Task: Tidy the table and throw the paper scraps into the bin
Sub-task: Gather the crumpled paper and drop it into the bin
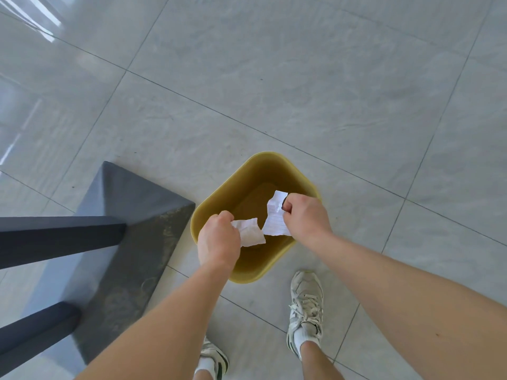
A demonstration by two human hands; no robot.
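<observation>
A mustard-yellow bin (256,165) stands on the tiled floor right below me, and the part of its inside that shows holds nothing. Both hands hover over its opening. My left hand (218,238) is closed around a crumpled white paper scrap (251,231). My right hand (307,215) pinches a second scrap of lined white paper (275,215), which hangs down above the bin. The two scraps sit side by side, a small gap between them.
A dark grey pyramid-shaped table base (131,237) with two black bars (60,237) stands just left of the bin. My feet in white sneakers (306,305) are planted on the grey floor tiles behind the bin. Open tiled floor stretches ahead.
</observation>
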